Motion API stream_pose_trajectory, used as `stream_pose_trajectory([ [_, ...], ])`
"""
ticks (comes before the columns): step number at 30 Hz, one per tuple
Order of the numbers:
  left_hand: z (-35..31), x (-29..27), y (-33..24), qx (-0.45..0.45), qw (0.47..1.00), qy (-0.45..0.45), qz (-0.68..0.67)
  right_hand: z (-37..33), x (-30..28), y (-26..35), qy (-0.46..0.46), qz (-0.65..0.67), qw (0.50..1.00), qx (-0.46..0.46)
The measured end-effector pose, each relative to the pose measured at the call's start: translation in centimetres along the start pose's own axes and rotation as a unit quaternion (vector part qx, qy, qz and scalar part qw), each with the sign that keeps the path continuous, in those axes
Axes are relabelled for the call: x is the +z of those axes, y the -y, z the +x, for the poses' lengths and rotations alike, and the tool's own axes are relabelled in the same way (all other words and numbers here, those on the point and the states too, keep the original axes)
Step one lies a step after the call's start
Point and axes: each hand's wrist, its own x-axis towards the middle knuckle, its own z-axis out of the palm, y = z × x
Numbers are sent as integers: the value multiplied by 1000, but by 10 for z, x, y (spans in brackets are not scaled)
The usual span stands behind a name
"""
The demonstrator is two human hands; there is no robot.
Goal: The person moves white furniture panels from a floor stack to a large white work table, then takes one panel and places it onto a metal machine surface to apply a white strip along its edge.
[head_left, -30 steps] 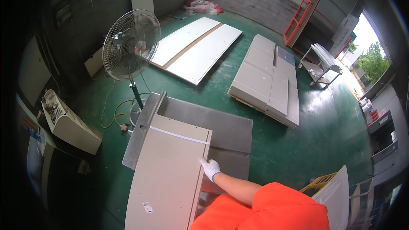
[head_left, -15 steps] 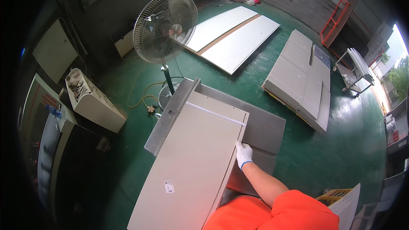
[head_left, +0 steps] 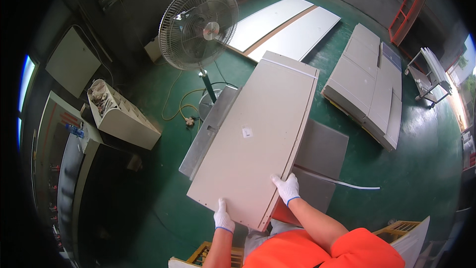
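Both hands wear white knitted gloves with blue cuffs. My left hand (head_left: 224, 216) is closed on the near edge of a long beige panel (head_left: 267, 111), thumb on top. My right hand (head_left: 286, 187) grips the panel's right edge close to the near corner, with the fingers hidden underneath. A small white label (head_left: 247, 132) is stuck on the panel, and a thin white strap (head_left: 290, 64) crosses its far end. Below the panel lie grey metal-like sheets (head_left: 322, 149), with a raised grey rail (head_left: 210, 129) along the left side. A loose white strip (head_left: 357, 186) sticks out rightward.
Beyond the panel's left side stands a pedestal fan (head_left: 198, 27). White boards (head_left: 292, 32) lie on the green floor further off, and a stack of beige panels (head_left: 364, 84) is to the right. A bin of cloths (head_left: 124, 114) and a trolley (head_left: 429, 77) flank the area.
The panel has shifted away from me and slightly right, uncovering its near end. My left hand has come into view on the near edge. My right hand is now lower along the right edge.
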Motion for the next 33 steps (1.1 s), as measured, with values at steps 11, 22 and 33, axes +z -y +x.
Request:
stream_pose_trajectory([
  [11, 19, 200, -26, -10, 951, 77, 298, 73, -17, 39, -134, 25, 991, 9],
  [22, 68, 168, -130, 461, 643, -35, 611, 24, 2, 25, -137, -7, 990, 39],
  [33, 81, 167, -115, 478, 546, -19, 688, 25, 18, 7, -188, -41, 981, 25],
])
